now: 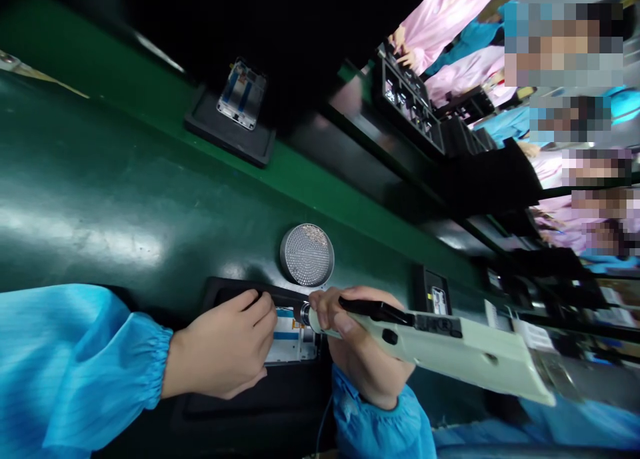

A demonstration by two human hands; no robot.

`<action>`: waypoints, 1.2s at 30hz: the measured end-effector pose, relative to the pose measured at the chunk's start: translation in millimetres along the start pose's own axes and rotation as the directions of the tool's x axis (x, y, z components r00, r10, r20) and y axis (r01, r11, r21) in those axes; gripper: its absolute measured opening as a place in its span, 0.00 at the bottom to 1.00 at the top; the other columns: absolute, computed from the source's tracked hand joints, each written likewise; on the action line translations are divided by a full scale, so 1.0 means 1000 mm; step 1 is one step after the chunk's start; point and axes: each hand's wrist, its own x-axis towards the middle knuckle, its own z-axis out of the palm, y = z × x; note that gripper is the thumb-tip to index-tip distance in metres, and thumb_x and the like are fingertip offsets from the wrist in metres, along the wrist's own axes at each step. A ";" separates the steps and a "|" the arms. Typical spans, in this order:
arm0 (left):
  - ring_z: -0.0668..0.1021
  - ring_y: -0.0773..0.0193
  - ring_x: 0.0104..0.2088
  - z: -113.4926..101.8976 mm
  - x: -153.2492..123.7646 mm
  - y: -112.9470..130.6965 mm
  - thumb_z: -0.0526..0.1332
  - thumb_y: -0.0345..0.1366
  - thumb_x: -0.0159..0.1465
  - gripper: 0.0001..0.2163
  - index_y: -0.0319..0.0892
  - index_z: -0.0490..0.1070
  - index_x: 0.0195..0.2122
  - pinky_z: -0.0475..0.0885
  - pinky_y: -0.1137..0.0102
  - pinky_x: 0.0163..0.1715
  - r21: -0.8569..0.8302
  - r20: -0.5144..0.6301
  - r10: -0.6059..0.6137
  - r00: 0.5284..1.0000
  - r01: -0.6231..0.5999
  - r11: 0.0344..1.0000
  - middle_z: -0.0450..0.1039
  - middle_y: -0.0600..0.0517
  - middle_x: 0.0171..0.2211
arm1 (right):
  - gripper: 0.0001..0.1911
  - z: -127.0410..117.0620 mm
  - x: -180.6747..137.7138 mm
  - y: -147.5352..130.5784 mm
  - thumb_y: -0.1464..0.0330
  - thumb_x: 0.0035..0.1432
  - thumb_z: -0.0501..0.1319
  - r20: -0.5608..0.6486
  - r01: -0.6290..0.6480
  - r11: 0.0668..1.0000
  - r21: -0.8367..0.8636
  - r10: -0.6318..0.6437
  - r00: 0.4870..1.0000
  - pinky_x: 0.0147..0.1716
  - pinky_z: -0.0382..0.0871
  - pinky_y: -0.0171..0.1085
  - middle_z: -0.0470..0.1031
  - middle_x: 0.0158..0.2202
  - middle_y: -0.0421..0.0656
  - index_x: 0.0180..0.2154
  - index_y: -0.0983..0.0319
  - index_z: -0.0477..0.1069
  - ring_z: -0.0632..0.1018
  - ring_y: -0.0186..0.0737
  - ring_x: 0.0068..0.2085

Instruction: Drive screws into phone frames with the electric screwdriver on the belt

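Your right hand (pixel 357 355) has its fingers clamped around the pale electric screwdriver (pixel 465 352), tip down on the phone frame (pixel 293 339) in the black tray (pixel 225 291) right in front of you. Your left hand (pixel 225 352) rests on that frame, fingers curled, can't tell if they're gripping. The round screw dish (pixel 307 254) sits just behind the tray on the green bench (pixel 100 199).

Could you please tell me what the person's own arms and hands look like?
The left sleeve and right sleeve are bright blue, finely striped fabric with gathered elastic cuffs. The left hand and right hand are bare, without gloves.
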 end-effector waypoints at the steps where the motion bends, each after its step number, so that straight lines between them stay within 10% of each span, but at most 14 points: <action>1: 0.75 0.43 0.48 0.000 0.000 0.000 0.58 0.49 0.65 0.23 0.31 0.78 0.45 0.66 0.54 0.51 0.001 0.001 -0.002 1.000 0.002 1.000 0.77 0.36 0.46 | 0.13 0.000 0.000 0.000 0.73 0.57 0.63 -0.003 -0.001 1.000 0.002 0.001 1.000 0.32 0.74 0.43 0.70 0.23 0.36 0.43 0.54 0.75 0.73 0.35 0.26; 27: 0.76 0.45 0.47 -0.002 0.011 0.004 0.66 0.49 0.62 0.23 0.30 0.75 0.44 0.71 0.57 0.46 -0.026 0.051 -0.076 0.996 0.077 0.997 0.77 0.35 0.45 | 0.10 -0.006 -0.002 0.018 0.73 0.57 0.63 0.033 0.021 1.000 0.015 -0.022 0.999 0.30 0.72 0.41 0.72 0.25 0.36 0.41 0.57 0.72 0.75 0.36 0.27; 36: 0.78 0.52 0.39 -0.031 0.016 0.017 0.57 0.23 0.66 0.12 0.27 0.71 0.50 0.73 0.58 0.39 0.162 -0.077 0.111 0.991 -0.097 0.982 0.75 0.37 0.41 | 0.09 -0.049 0.046 -0.034 0.74 0.46 0.63 -0.374 0.271 0.960 0.069 -0.227 0.900 0.28 0.68 0.39 0.65 0.16 0.33 0.33 0.60 0.69 0.69 0.31 0.20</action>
